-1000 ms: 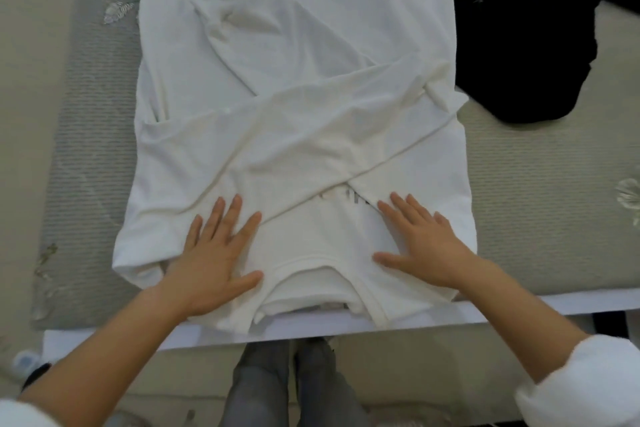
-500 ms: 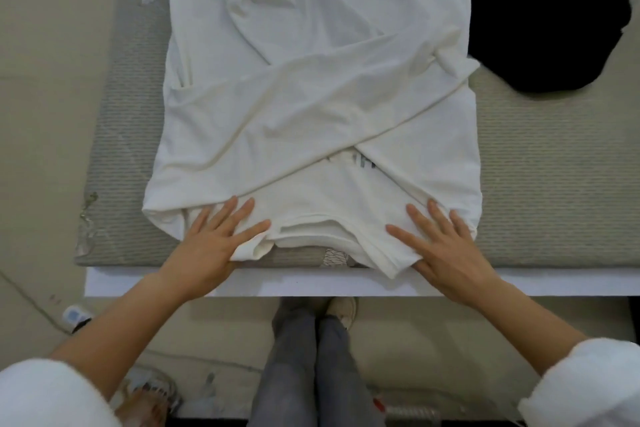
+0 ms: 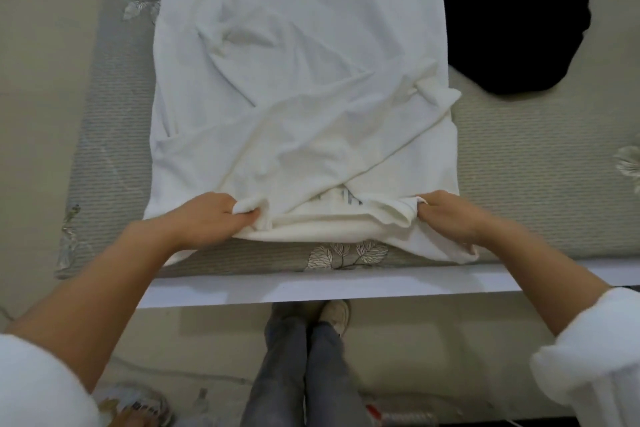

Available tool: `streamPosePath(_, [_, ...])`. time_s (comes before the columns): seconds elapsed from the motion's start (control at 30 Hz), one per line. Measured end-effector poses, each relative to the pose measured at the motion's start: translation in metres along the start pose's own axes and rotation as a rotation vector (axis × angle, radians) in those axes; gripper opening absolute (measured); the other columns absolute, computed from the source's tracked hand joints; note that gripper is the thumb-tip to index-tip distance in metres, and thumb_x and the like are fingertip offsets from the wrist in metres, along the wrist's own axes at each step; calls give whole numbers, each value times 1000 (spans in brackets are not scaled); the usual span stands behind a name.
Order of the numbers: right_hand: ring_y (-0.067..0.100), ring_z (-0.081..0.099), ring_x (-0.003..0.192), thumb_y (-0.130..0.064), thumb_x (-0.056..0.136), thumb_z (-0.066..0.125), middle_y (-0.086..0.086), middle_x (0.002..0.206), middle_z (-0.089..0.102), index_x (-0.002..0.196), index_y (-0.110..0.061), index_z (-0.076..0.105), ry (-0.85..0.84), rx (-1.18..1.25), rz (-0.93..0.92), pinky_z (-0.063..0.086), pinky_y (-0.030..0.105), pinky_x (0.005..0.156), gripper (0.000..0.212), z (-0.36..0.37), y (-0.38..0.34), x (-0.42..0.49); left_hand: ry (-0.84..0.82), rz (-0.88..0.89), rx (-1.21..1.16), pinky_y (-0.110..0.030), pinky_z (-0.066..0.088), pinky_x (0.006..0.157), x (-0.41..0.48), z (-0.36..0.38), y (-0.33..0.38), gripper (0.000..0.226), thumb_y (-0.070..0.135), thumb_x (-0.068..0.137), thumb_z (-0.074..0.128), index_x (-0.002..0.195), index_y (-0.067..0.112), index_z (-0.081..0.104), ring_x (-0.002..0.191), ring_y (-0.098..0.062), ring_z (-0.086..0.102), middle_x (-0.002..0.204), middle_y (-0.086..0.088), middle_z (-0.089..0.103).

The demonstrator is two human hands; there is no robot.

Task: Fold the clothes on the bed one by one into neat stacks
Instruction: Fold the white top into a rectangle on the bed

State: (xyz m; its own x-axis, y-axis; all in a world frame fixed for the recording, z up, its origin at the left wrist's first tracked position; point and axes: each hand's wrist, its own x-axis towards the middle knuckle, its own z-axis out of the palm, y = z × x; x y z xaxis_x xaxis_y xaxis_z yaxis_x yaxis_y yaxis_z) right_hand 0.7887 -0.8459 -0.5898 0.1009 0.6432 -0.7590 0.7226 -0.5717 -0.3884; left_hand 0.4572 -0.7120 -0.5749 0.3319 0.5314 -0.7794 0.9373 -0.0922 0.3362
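A white long-sleeved top (image 3: 304,80) lies flat on the bed (image 3: 540,177), its sleeves crossed over the body and its collar end toward me. My left hand (image 3: 211,218) grips the near left shoulder of the top, fingers curled into the cloth. My right hand (image 3: 450,215) grips the near right shoulder the same way. The near edge is bunched up and lifted a little off the mattress between the two hands. Some grey print shows near the collar.
A black garment (image 3: 512,17) lies heaped at the far right of the bed, beside the white top. The grey mattress has a white frame edge (image 3: 346,284) along the near side. My legs and shoes stand on the floor below; some items lie on the floor at the lower left.
Both hands lay flat with straight fingers on the top's near end; now each has curled round a shoulder of the top and raised its near edge.
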Motion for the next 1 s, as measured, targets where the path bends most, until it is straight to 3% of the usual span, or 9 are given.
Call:
streamPosePath(0.07, [21,48,73,-20,90,45,2,81,56,72,-18,49,-200,48,118,34,31,64,19,-4,9,-7,-204,-41,56,-24,39,70,-2,-2,5,38,61,87,49,85,25,59,83,-7,56,93,6,61])
streamPosePath(0.23, [17,42,71,-24,79,54,0,76,50,66,-19,44,-435,-179,234,34,29,68,17,-16,16,-14,-552,-43,1,-32,50,92,-5,0,11,71,76,60,69,106,23,61,97,-11,65,107,8,68])
streamPosePath(0.33, [16,46,72,-25,81,54,0,81,54,69,-19,47,-312,-138,216,35,29,68,16,-41,4,-7,-641,49,-106,-23,53,73,0,-23,8,37,29,63,86,96,26,69,86,-10,69,92,8,74])
streamPosePath(0.5, [15,52,77,-27,83,57,-1,87,60,74,-16,66,-89,-110,123,37,27,66,17,-113,-37,18,-464,9,-205,-32,57,73,23,-105,14,57,14,54,75,110,17,61,91,-21,71,99,-2,74])
streamPosePath(0.63, [25,56,83,-29,78,59,5,84,61,60,-18,60,54,-144,106,43,37,79,21,-177,-73,63,-317,-31,-182,-46,59,68,60,-176,42,32,-4,67,73,97,2,65,82,-36,71,91,-18,73])
streamPosePath(0.77, [23,54,73,-31,76,60,7,83,60,68,-12,63,272,-128,129,40,31,61,21,-231,-100,114,-158,-69,-233,-55,57,65,112,-241,71,27,-10,71,64,94,4,65,76,-44,69,87,-24,72])
streamPosePath(0.83, [27,58,76,-37,81,57,10,84,64,82,-7,66,479,-137,75,43,31,62,32,-243,-105,141,19,-25,-175,-42,58,64,145,-260,76,21,-2,72,68,91,6,65,70,-39,69,83,-20,72])
streamPosePath(0.9, [34,58,99,-45,86,53,13,107,65,111,-14,64,648,-223,63,45,42,80,41,-237,-101,166,299,43,-8,-28,47,61,177,-263,70,27,7,74,72,99,11,62,72,-28,62,91,-12,69])
streamPosePath(1.0, [29,28,136,-49,89,53,8,148,36,145,-24,33,710,-349,116,21,53,108,65,-196,-83,187,467,22,-16,-37,44,85,207,-237,41,57,25,79,74,128,19,46,107,-33,53,120,-12,57])
